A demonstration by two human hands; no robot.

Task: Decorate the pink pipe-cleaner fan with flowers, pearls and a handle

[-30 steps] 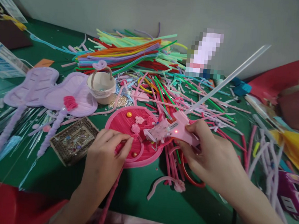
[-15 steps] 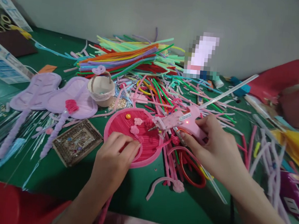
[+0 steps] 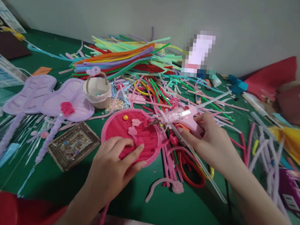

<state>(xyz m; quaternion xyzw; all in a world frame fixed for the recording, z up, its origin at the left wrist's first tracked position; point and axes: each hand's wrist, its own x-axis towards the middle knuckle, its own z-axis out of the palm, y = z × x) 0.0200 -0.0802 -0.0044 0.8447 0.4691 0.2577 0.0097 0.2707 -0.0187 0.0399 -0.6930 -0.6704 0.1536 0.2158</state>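
Head view: we see a green table [image 3: 136, 206] strewn with craft stock, and we place everything from the pink disc [image 3: 127, 133] lying near its front edge. Behind the disc, toward the wall, lies the biggest heap, a bundle of multicoloured pipe cleaners [image 3: 123, 56], with loose pink and green lengths spilling down to the disc's right rim. To the disc's left lie lilac butterfly wings [image 3: 49, 95], flat on the table. The left hand [image 3: 114, 165] rests on the disc's near edge, fingers spread and laid flat on its surface, gripping nothing. The right hand [image 3: 210, 142], just right of the disc, has its fingers curled tight around the handle of a pink glue gun [image 3: 183, 116], whose nozzle points at the disc's right rim. A glitter-filled frame [image 3: 73, 146] sits just left of the disc's near side, and a small handled basket [image 3: 97, 90] stands behind its left edge. An orange bead [image 3: 125, 117] sits on the disc's far part.
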